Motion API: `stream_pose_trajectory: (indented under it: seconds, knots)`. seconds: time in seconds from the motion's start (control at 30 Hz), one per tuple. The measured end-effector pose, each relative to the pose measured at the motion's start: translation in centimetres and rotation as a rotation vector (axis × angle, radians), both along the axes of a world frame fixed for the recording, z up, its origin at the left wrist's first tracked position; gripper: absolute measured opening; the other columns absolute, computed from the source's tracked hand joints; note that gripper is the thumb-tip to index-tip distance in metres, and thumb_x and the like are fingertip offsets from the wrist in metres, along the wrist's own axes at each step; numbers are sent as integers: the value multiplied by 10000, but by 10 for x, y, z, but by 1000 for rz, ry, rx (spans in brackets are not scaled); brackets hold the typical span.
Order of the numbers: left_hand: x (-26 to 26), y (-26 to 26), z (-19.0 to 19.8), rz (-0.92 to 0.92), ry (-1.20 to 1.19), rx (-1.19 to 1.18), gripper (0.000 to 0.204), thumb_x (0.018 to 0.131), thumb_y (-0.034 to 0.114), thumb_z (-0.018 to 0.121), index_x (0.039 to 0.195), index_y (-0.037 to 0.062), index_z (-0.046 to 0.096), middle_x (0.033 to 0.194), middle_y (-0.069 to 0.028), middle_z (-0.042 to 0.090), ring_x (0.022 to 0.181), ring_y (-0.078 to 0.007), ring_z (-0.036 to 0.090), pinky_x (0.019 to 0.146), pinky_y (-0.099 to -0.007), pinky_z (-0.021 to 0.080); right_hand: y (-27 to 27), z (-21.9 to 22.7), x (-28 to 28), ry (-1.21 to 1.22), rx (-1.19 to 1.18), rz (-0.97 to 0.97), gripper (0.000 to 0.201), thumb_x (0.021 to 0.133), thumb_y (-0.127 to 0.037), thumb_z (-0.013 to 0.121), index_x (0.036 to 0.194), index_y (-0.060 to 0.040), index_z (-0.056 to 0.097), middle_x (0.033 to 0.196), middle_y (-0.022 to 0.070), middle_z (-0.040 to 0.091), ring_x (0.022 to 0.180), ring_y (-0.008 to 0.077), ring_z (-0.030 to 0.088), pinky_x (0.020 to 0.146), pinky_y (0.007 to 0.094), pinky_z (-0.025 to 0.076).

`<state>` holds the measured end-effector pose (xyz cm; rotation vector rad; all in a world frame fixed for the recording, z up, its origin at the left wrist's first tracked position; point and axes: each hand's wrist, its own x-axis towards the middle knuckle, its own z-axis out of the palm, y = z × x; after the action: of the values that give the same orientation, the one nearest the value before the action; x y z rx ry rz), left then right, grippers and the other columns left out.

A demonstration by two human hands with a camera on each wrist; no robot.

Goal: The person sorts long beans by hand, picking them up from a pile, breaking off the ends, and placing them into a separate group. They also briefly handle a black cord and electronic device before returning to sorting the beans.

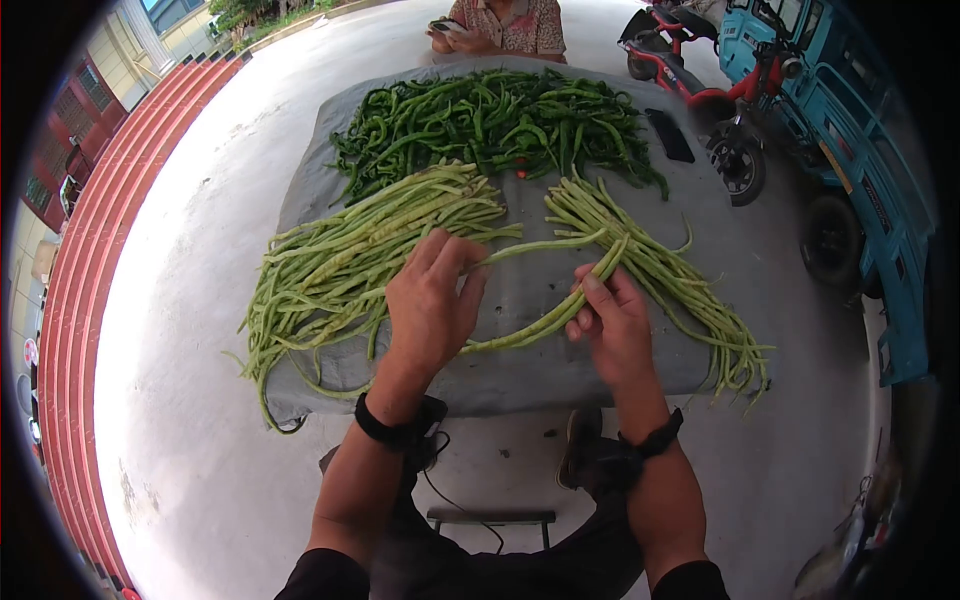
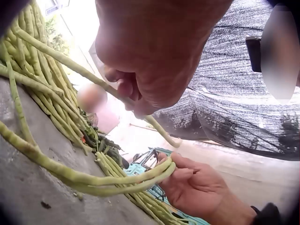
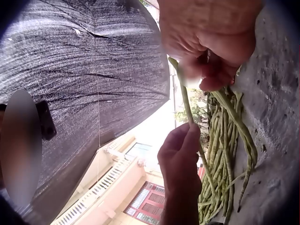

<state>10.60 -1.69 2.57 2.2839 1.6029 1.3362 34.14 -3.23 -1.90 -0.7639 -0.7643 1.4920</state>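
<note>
Nearest, both hands grip long beans (image 1: 545, 318) over the grey surface (image 1: 520, 375): right hand (image 1: 612, 325) fingers curled round a bunch, left hand (image 1: 430, 305) pinching one bean, with bean piles beside them and green peppers (image 1: 490, 125) beyond.

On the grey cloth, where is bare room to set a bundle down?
Bare grey cloth shows between the left pile of long pale green beans and the right bean bundle, and along the near edge. The far end is crowded with dark green peppers.
</note>
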Motion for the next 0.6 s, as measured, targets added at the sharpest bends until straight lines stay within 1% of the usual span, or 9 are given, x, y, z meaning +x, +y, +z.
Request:
stream_pose_trajectory:
  seconds: [0.03, 0.13, 0.23, 0.43, 0.53, 0.6]
  knots:
    - [5, -1, -6, -61, 5, 22, 172, 853, 50, 809, 961, 82, 679, 908, -47, 658, 730, -242, 674, 617, -354, 540, 0, 1, 0, 15, 4, -6, 166, 1088, -144, 627, 1197, -23, 657, 940, 18, 608, 674, 68, 540, 570, 293, 519]
    - [20, -10, -14, -149, -47, -35, 181, 853, 51, 811, 965, 79, 672, 902, -50, 657, 703, -233, 662, 607, -351, 534, -2, 7, 0, 87, 21, -25, 198, 1092, -136, 612, 1252, -26, 653, 950, 17, 611, 694, 66, 534, 587, 289, 502]
    - [26, -16, -12, -151, -29, -82, 184, 854, 47, 808, 972, 79, 670, 894, -46, 656, 670, -217, 653, 596, -349, 524, -3, 10, 2, 144, 45, -21, 229, 1093, -138, 610, 1290, -28, 645, 953, 15, 612, 707, 66, 531, 596, 283, 489]
    - [29, -20, -18, -179, -84, -173, 186, 841, 40, 808, 972, 78, 681, 878, -37, 654, 632, -194, 631, 581, -342, 507, -2, 9, 3, 181, 54, 25, 276, 1091, -149, 616, 1339, -29, 642, 931, 6, 611, 706, 70, 532, 598, 282, 486]
    - [33, -21, -17, -218, -138, -229, 179, 829, 42, 813, 954, 78, 691, 871, -39, 657, 629, -196, 612, 585, -339, 503, -3, 11, 1, 181, 48, 28, 282, 1092, -152, 618, 1341, -22, 645, 914, 1, 608, 701, 72, 529, 595, 283, 484]
    - [35, -23, -11, -200, -132, -286, 175, 829, 56, 806, 956, 96, 692, 868, -42, 659, 734, -250, 661, 629, -382, 531, -3, 11, 1, 161, 57, 31, 282, 1093, -156, 620, 1336, -16, 647, 906, -2, 605, 698, 71, 526, 594, 283, 482]
